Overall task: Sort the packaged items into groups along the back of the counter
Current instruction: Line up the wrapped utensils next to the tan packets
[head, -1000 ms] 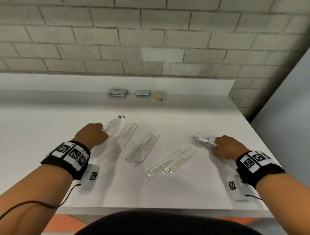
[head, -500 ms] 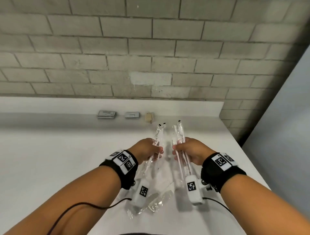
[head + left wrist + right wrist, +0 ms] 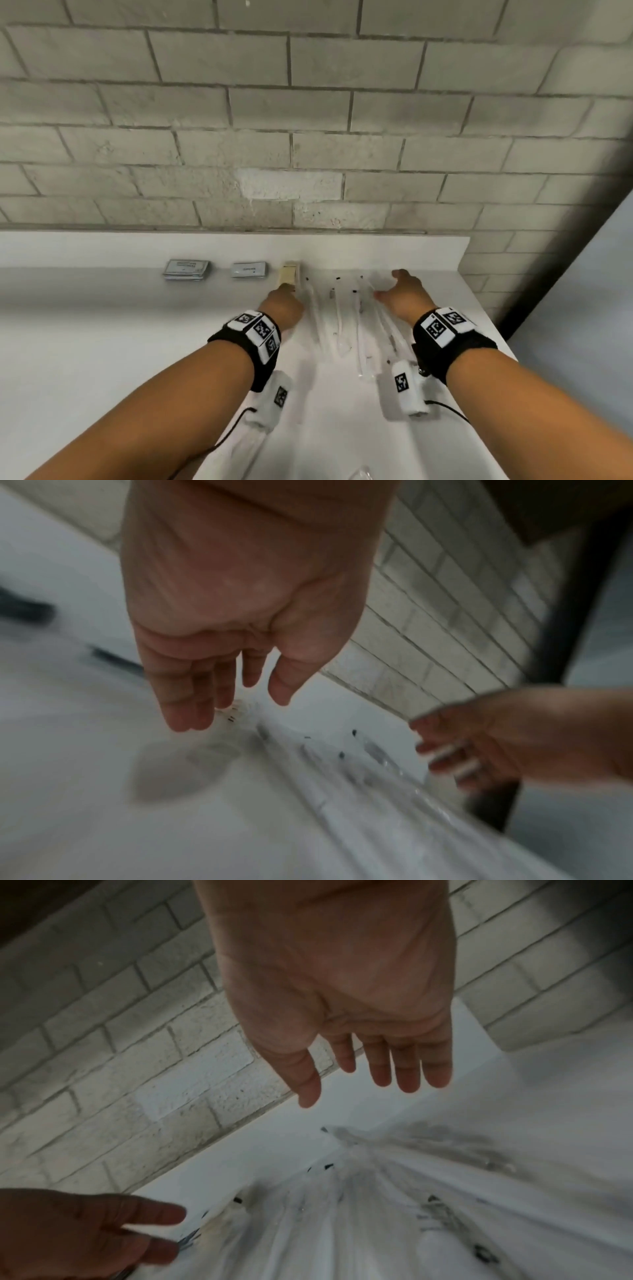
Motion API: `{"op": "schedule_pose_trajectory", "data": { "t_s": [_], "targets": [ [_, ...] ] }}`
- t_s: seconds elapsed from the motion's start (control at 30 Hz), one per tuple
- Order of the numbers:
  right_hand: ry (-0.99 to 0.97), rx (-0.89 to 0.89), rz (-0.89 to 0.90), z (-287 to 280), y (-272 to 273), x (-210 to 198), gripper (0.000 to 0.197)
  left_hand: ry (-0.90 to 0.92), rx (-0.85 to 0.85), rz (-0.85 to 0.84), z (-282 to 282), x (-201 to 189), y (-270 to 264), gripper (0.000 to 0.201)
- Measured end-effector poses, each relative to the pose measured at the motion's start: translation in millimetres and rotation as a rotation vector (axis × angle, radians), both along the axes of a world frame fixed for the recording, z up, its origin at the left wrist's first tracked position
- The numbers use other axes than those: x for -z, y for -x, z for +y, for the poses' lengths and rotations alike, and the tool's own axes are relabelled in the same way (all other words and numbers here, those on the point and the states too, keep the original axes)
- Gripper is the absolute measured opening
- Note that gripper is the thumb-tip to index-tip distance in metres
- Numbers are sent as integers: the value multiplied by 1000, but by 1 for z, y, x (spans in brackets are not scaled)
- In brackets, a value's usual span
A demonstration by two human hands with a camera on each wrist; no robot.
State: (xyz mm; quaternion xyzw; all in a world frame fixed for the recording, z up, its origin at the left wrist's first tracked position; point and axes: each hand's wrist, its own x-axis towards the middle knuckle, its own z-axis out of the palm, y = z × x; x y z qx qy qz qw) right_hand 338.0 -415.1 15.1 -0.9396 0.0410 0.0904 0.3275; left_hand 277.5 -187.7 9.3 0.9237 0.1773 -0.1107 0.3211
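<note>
Several long clear-wrapped packages point(image 3: 342, 322) lie side by side at the back of the white counter point(image 3: 102, 342), pointing toward the wall. My left hand point(image 3: 286, 299) hovers at their left edge, fingers straight and empty point(image 3: 236, 710). At the right edge of the same group my right hand point(image 3: 390, 287) is spread and holds nothing point(image 3: 359, 1093). The wrist views show the packages blurred beneath the palms point(image 3: 342, 777) point(image 3: 342, 1204). Left of them sit a beige packet point(image 3: 289, 274), a grey packet point(image 3: 249, 269) and a stack of grey packets point(image 3: 186, 269).
A low white upstand point(image 3: 411, 250) and a brick wall point(image 3: 308, 137) close off the back. The counter ends just right of my right hand, where a dark gap point(image 3: 548, 274) drops away. Part of another clear package point(image 3: 359, 474) shows at the bottom edge.
Both hands carried a clear package each from the front of the counter to the back, laid them down with the others and let go. The head has leaned forward.
</note>
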Motion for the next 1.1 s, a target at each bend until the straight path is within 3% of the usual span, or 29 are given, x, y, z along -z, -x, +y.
{"op": "schedule_pose_trajectory", "data": {
  "t_s": [0.13,0.2,0.37,0.5,0.63,0.77,0.9,1.0,1.1],
  "targets": [
    [164,-242,-178,7,-1,11,30,-143,262,-101,-1,17,8,55],
    [211,-421,-202,17,4,15,31,-222,395,-98,-13,24,14,60],
    [492,-778,-211,41,17,29,48,-276,486,69,-26,36,10,78],
    [596,-817,-297,42,24,39,41,-291,565,126,-22,37,7,74],
    [612,-833,-391,41,21,45,16,-336,616,131,-18,38,6,65],
    [475,-817,-415,34,17,41,13,-370,621,122,-18,44,6,64],
    [83,-625,-497,36,10,10,6,-398,636,111,-18,45,8,63],
    [-366,-320,-350,50,6,-29,13,-377,622,108,-18,45,8,64],
    [-519,-162,-116,61,-4,-42,9,-365,615,99,-18,44,10,64]
  ]
}}
